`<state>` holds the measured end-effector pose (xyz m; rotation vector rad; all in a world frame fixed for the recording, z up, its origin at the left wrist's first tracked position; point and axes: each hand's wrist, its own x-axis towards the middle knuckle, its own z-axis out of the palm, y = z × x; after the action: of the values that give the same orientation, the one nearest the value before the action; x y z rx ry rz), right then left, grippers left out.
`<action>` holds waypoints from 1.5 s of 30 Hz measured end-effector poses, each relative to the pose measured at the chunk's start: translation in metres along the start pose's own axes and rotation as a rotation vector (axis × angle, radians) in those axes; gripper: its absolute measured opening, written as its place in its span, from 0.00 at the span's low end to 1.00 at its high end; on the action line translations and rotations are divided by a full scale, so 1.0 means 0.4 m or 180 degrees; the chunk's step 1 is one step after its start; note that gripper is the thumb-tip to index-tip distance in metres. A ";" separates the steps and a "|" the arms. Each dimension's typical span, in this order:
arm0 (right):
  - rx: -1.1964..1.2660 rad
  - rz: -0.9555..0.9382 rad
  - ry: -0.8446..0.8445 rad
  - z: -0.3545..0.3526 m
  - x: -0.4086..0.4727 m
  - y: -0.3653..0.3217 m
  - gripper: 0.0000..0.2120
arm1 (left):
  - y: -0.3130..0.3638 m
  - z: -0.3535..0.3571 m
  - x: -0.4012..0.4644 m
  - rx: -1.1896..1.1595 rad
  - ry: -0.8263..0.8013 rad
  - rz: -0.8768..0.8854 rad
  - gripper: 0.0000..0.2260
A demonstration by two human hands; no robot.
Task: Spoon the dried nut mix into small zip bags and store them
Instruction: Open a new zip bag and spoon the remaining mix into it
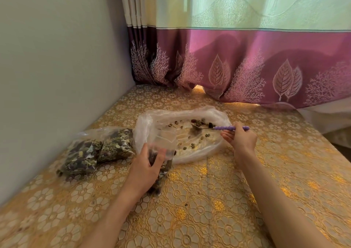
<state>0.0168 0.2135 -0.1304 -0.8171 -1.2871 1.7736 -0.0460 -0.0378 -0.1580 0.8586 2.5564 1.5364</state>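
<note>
A large clear plastic bag point(212, 150) lies open on the table, with a few scattered pieces of dried nut mix point(199, 123) left inside. My right hand point(240, 139) grips the purple handle of a spoon point(222, 128); its metal bowl sits inside the big bag beside a small dark pile. My left hand point(147, 168) holds a small zip bag point(163, 143) upright at the big bag's near left edge, its mouth open and its lower half dark with mix. Two filled zip bags point(98, 149) lie flat to the left.
The table wears a gold floral cloth point(199, 200). A plain wall point(57, 76) runs along the left side, close to the filled bags. A purple and cream curtain point(247, 67) hangs along the far edge. The table's right edge drops away near the curtain.
</note>
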 end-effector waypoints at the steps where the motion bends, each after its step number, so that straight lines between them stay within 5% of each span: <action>1: -0.0003 0.0003 0.0011 0.000 0.001 0.001 0.16 | 0.000 0.000 0.000 0.0006 0.0001 0.0006 0.21; 18: -0.0268 -0.0346 0.0197 0.005 0.003 0.002 0.12 | 0.009 -0.002 -0.004 0.0150 0.0082 -0.0021 0.24; 33: 0.0405 0.0464 -0.0263 -0.032 -0.038 -0.012 0.08 | 0.020 -0.008 -0.006 -0.0274 0.0048 -0.0060 0.27; 45: 0.0462 0.0067 -0.1548 -0.003 -0.158 -0.145 0.11 | 0.011 -0.009 -0.003 -0.0250 0.0020 -0.0089 0.18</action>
<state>0.0614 0.1695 -0.0717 -0.3247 -1.4288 2.1361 -0.0439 -0.0396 -0.1528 0.8074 2.4826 1.6218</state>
